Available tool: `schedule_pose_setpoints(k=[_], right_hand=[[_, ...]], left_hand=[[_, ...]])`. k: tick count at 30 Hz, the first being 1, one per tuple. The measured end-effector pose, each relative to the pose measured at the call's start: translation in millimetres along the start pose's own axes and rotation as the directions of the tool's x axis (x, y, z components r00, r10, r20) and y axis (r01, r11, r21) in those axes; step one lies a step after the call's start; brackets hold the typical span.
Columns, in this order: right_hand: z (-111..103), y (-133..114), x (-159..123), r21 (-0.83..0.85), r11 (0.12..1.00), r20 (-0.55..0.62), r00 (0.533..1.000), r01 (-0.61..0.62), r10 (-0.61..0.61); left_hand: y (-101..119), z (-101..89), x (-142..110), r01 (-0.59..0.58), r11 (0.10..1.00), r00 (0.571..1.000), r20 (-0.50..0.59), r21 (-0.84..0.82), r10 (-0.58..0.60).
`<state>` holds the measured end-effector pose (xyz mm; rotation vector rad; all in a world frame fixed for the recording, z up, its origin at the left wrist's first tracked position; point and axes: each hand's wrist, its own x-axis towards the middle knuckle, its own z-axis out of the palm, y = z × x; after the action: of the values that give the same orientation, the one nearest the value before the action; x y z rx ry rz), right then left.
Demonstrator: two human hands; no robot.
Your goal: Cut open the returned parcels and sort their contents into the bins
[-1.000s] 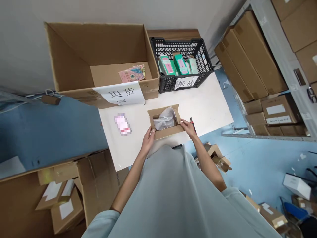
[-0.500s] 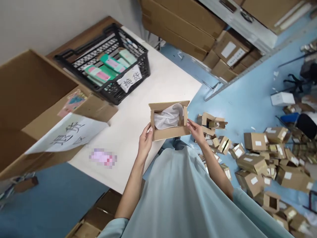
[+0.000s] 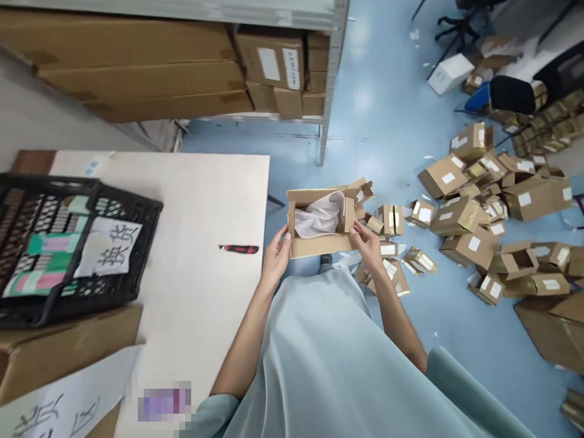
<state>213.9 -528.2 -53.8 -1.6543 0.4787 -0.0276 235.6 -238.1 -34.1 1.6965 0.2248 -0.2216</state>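
Between both hands I hold an open cardboard box (image 3: 322, 246) in front of my body, past the table's right edge. White crumpled paper (image 3: 320, 214) lies inside it, and I cannot see whether anything is under the paper. My left hand (image 3: 276, 255) grips the box's left end, thumb on the near side. The right end is held by my right hand (image 3: 366, 244). To the left of my left hand, a red and black utility knife (image 3: 239, 249) lies on the white table (image 3: 196, 201).
A black crate (image 3: 150, 225) with green and pink packs stands at the table's left. Below it sits a large carton (image 3: 91, 334) with a paper sign. Shelving (image 3: 335, 79) holds long boxes ahead. Many cardboard boxes (image 3: 460, 213) litter the blue floor at right.
My view and body have turned to the right, with the box still between my hands. The crate and carton now appear further left, and the utility knife has come into sight.
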Motion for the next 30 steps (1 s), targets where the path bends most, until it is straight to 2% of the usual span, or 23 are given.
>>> schedule_pose_setpoints(k=[4, 7, 9, 11, 12, 14, 15, 16, 17, 18, 21, 24, 26, 28, 30], right_hand=[[-77, 15, 27, 0.011, 0.999, -0.217, 0.976, -0.033, 0.035], [-131, 28, 35, 0.020, 0.997, -0.384, 0.920, -0.072, 0.074], [-165, 36, 33, 0.030, 0.996, -0.487, 0.869, -0.082, 0.086], [-195, 44, 27, 0.014, 0.997, -0.620, 0.782, -0.080, 0.072], [-209, 48, 23, -0.006, 0.997, -0.691, 0.720, -0.083, 0.056], [-230, 54, 15, -0.047, 0.994, -0.804, 0.594, -0.102, 0.023], [-237, 57, 12, -0.057, 0.992, -0.833, 0.553, -0.113, 0.015], [-241, 59, 11, -0.057, 0.991, -0.840, 0.542, -0.122, 0.018], [-242, 61, 12, -0.051, 0.990, -0.830, 0.557, -0.129, 0.030], [-240, 63, 14, -0.043, 0.989, -0.809, 0.586, -0.138, 0.047], [-220, 65, 29, -0.053, 0.985, -0.690, 0.719, -0.164, 0.082], [-187, 62, 54, -0.097, 0.984, -0.508, 0.858, -0.149, 0.080], [-162, 57, 73, -0.120, 0.986, -0.357, 0.932, -0.117, 0.067], [-134, 51, 94, -0.131, 0.988, -0.192, 0.980, -0.077, 0.051], [-103, 44, 113, -0.143, 0.989, -0.022, 0.999, -0.037, 0.035]], left_hand=[[18, 90.3, 47, 0.005, 0.999, 0.981, 0.193, 0.054, -0.015], [32, 160.2, 73, -0.007, 0.996, 0.948, 0.318, 0.090, -0.022], [40, 204.5, 85, -0.043, 0.995, 0.910, 0.414, 0.094, 0.000], [47, 242.2, 92, -0.095, 0.993, 0.846, 0.532, 0.071, 0.043], [50, 257.2, 94, -0.114, 0.992, 0.811, 0.582, 0.058, 0.060], [53, 277.0, 95, -0.134, 0.990, 0.761, 0.644, 0.041, 0.076], [54, 281.6, 95, -0.136, 0.990, 0.754, 0.653, 0.043, 0.075], [53, 282.8, 95, -0.133, 0.990, 0.755, 0.652, 0.051, 0.068], [50, 280.9, 95, -0.124, 0.990, 0.762, 0.645, 0.062, 0.056], [47, 276.4, 95, -0.107, 0.992, 0.776, 0.630, 0.074, 0.037], [31, 250.8, 92, -0.014, 0.994, 0.835, 0.548, 0.107, -0.047], [13, 214.1, 84, 0.080, 0.988, 0.906, 0.404, 0.130, -0.126], [3, 186.6, 74, 0.132, 0.982, 0.947, 0.277, 0.132, -0.165], [-5, 158.7, 60, 0.190, 0.976, 0.969, 0.137, 0.110, -0.204], [-11, 131.9, 42, 0.238, 0.970, 0.971, -0.002, 0.057, -0.238]])
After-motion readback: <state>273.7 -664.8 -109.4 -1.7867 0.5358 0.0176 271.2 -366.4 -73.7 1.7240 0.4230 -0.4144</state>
